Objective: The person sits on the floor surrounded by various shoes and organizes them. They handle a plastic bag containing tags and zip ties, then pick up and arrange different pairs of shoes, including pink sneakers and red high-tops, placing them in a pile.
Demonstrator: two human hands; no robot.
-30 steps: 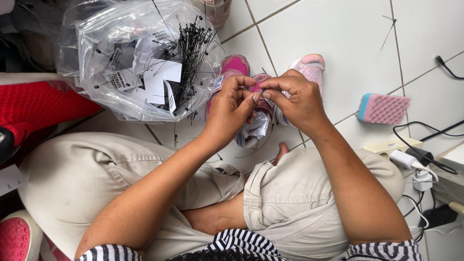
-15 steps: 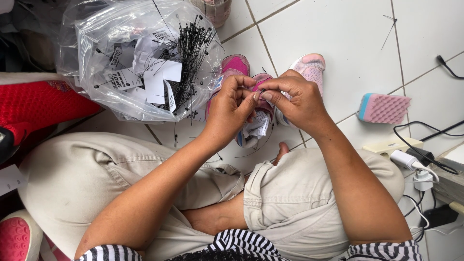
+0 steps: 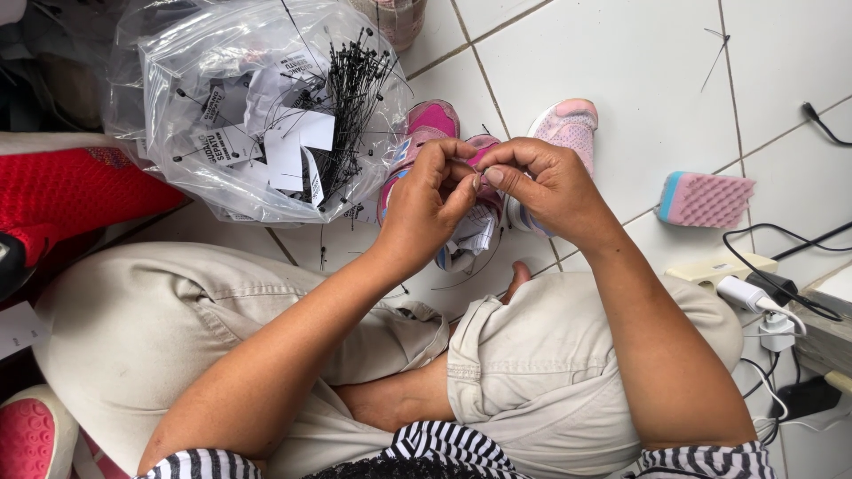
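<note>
I sat cross-legged on the tiled floor with both hands met at the centre of the frame, just above my knees. My left hand was curled almost shut, thumb and forefinger pinched on the pink shoe I was working on, though my fingers hid exactly what part they gripped. My right hand was closed the same way, fingertips pressed against those of the left over the shoe's top. The shoe lay with its long axis running from the centre of the frame up toward the top, its toe pointing away from me. A white paper tag hung below my hands. A paler pink shoe lay just beside it to the right, toe pointing upward in the frame too. In the upper left sat a clear plastic bag holding black tag pins and white tags. A pink sponge lay at the right, well apart from my hands.
</note>
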